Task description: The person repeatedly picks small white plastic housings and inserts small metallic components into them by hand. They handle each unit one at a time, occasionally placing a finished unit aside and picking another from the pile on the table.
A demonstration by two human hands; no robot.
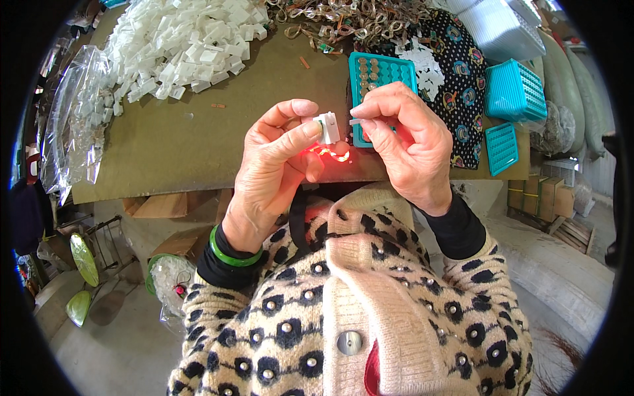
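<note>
My left hand (267,155) pinches a small white plastic case (329,129) between thumb and fingers, above the table's near edge. Just below the case, a light strip (332,154) glows red beside the fingers. To the right, my right hand (416,142) grips a small thin whitish piece (354,122) between thumb and forefinger, a short gap away from the case. What that piece is I cannot tell. Behind the right hand lies a teal tray (400,68) with round hollows, partly covered by the fingers. Several round metallic discs (363,69) sit in its left columns.
A large heap of white plastic pieces (191,49) covers the table's (165,145) far left, beside a clear plastic bag (78,105). Coiled strips (350,20) lie tangled at the back. At right are white scraps (424,66), dark patterned cloth (467,99) and stacked teal trays (508,92).
</note>
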